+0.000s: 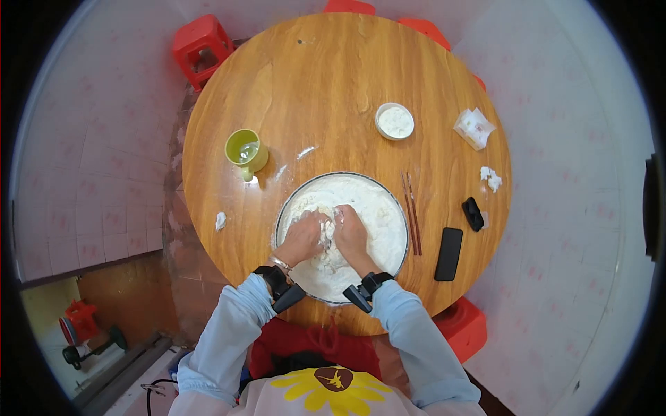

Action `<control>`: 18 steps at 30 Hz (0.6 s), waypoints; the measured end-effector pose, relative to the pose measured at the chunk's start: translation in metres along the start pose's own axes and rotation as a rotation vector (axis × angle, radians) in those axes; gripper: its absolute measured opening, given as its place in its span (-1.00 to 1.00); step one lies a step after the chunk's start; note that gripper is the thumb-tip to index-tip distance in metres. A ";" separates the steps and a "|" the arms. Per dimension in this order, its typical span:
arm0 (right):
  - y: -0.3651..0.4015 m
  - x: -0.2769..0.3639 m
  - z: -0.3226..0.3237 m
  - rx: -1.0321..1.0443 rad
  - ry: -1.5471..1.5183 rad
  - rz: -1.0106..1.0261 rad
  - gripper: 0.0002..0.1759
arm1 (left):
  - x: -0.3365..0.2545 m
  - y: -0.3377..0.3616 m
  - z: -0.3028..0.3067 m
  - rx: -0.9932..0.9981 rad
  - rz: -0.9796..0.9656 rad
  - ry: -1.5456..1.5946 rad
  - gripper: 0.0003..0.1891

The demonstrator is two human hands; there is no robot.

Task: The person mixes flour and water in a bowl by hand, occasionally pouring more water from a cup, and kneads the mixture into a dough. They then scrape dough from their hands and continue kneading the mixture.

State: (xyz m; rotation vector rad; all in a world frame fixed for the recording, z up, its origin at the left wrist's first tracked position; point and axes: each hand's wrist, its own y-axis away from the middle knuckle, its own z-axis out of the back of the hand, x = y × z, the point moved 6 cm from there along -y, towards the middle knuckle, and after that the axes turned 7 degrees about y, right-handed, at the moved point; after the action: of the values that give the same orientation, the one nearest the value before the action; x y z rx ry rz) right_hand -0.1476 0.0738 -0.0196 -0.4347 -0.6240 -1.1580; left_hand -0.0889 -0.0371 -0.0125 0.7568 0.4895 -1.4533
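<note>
While the basin rim encircles them, both hands touch flour.

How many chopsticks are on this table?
2. They lie side by side, right of the basin: the left chopstick nearer the basin, the right chopstick nearer the phone. None seems hidden.

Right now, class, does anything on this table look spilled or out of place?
Yes: white powdery smears mark the wood between the green cup and the large basin, outside both powder-filled containers. Crumpled white scraps also lie loose at the right. Nothing looks clearly damaged.
</note>
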 end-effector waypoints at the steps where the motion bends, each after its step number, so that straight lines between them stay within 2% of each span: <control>1: -0.002 -0.003 0.001 0.055 -0.016 0.037 -0.82 | 0.001 0.007 0.002 -0.019 0.004 -0.003 -0.47; 3: -0.006 0.000 0.011 0.120 -0.034 0.085 -0.81 | -0.013 0.027 0.013 -0.025 -0.064 0.065 -0.40; 7: -0.027 0.012 0.017 0.289 0.085 0.176 -0.79 | -0.026 0.058 0.018 -0.113 -0.043 0.180 -0.39; 9: -0.035 0.009 0.008 0.332 0.129 0.208 -0.77 | -0.022 0.071 0.013 -0.259 -0.030 0.264 -0.45; 10: -0.038 0.008 -0.002 0.353 0.095 0.236 -0.74 | -0.023 0.075 0.005 -0.266 -0.025 0.265 -0.45; 12: -0.042 0.013 -0.011 0.381 0.061 0.272 -0.71 | -0.028 0.086 0.008 -0.526 0.035 0.310 -0.50; 13: -0.042 0.011 -0.021 0.482 0.096 0.248 -0.69 | -0.030 0.086 0.000 -0.529 0.041 0.311 -0.50; 14: -0.039 0.009 -0.030 0.582 0.133 0.224 -0.66 | -0.026 0.089 -0.004 -0.625 0.117 0.424 -0.53; 15: -0.037 0.007 -0.035 0.587 0.134 0.228 -0.66 | -0.021 0.090 -0.008 -0.722 0.194 0.537 -0.55; 16: -0.033 0.006 -0.042 0.597 0.139 0.271 -0.64 | -0.022 0.087 -0.014 -0.725 0.197 0.539 -0.55; 18: -0.029 0.012 -0.041 0.615 0.146 0.314 -0.63 | -0.007 0.087 -0.024 -0.912 0.398 1.052 -0.60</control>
State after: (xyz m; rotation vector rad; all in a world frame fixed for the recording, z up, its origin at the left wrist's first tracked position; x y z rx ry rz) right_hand -0.1619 0.0297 -0.0424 0.0789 -0.7174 -0.6455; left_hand 0.0000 -0.0186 -0.0096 0.7388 1.5588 -0.2503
